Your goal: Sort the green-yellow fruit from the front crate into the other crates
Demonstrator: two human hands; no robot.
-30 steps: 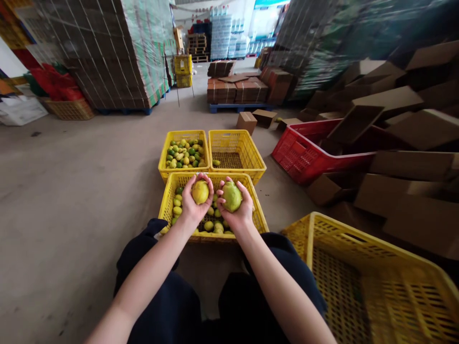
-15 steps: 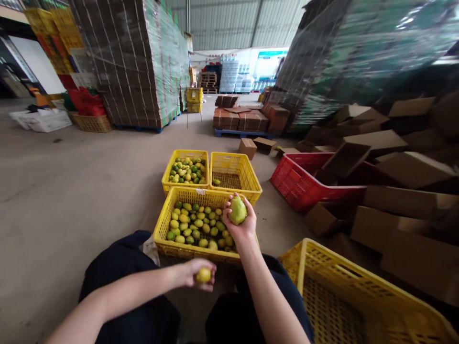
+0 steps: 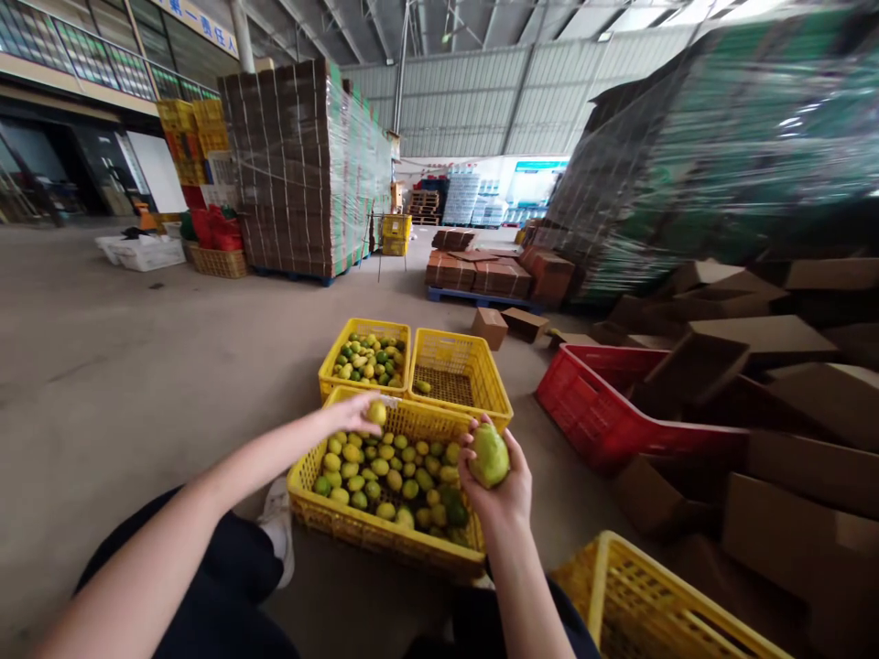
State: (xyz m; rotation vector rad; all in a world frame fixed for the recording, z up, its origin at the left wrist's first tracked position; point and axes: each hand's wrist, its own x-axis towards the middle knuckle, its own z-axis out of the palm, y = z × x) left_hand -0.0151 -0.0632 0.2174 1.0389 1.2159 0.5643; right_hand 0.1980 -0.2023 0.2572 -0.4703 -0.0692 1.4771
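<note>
Grasping a yellow fruit [image 3: 377, 413], the left hand [image 3: 358, 413] hangs by the far edge of the front crate [image 3: 371, 538], nearer the back-left crate [image 3: 336, 347] than the right hand [image 3: 506, 494] cradling a green fruit [image 3: 490, 456] at the front crate's right edge.

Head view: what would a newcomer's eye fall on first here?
Probably the large green fruit in the right grip, raised at the right end of the nearest fruit-filled yellow crate. Next, the smaller yellow fruit in the left grip, by that crate's far rim. Off to the right, a red crate stands among jumbled cardboard boxes.
</note>
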